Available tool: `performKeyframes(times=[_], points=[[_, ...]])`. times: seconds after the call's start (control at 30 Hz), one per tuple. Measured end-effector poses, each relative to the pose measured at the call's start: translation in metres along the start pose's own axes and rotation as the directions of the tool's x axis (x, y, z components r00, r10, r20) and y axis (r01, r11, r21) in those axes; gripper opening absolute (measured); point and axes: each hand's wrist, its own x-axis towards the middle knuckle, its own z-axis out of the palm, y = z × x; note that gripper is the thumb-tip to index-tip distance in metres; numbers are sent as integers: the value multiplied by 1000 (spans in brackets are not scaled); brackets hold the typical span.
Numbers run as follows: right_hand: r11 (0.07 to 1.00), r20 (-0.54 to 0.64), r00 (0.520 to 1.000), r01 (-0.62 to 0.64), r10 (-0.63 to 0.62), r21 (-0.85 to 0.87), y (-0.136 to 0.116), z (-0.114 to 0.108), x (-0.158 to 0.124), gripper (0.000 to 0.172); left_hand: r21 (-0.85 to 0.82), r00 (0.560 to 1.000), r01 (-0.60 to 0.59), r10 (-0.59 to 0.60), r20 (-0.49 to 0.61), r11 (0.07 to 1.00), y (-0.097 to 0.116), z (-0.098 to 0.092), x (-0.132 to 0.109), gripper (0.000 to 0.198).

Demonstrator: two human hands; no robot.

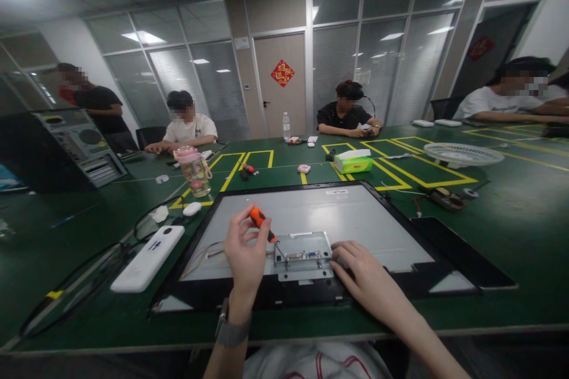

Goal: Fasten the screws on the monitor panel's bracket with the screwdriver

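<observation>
An orange and black screwdriver (259, 217) is held in my left hand (247, 246), its shaft slanting down to the right. The tip is at the row of ports on a metal bracket (306, 244). That bracket sits on the grey back of a flat display panel (364, 213) with a black frame, lying on the table in front of me. My right hand (353, 263) rests at the bracket's right edge with its fingers spread and nothing visible in them. Thin coloured wires (205, 254) run across the panel, left of my left hand.
Left of the panel lie a white power bank (147, 259), black cables and a pink-lidded bottle (194, 170). Beyond it stands a tissue pack (353, 162); a dark flat panel (460, 251) lies right. Several people are around the green table (524, 219).
</observation>
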Motion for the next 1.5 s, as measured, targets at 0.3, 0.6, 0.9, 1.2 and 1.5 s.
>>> performKeyframes(times=[0.3, 0.6, 0.9, 1.2, 1.5], points=[[1000, 17, 1000, -4, 4, -10, -1, -1, 1, 10, 33, 998, 17, -19, 55, 999, -2, 2, -3, 36], [1000, 16, 1000, 2, -1, -30, -1, 0, 1, 10, 67, 997, -14, 9, 81, 998, -3, 1, -4, 34], [999, 6, 1000, 5, -5, -38, -1, -1, 1, 11, -195, 969, 68, -18, 245, 979, -2, 2, -6, 18], [1000, 7, 1000, -2, 2, -14, -2, -1, 1, 11, -218, 972, 122, -73, 222, 968, 1, 1, -1, 22], [1000, -15, 1000, 15, -16, -8, 0, 1, 0, 12, -189, 984, 100, -69, 164, 977, 2, -1, 4, 24]])
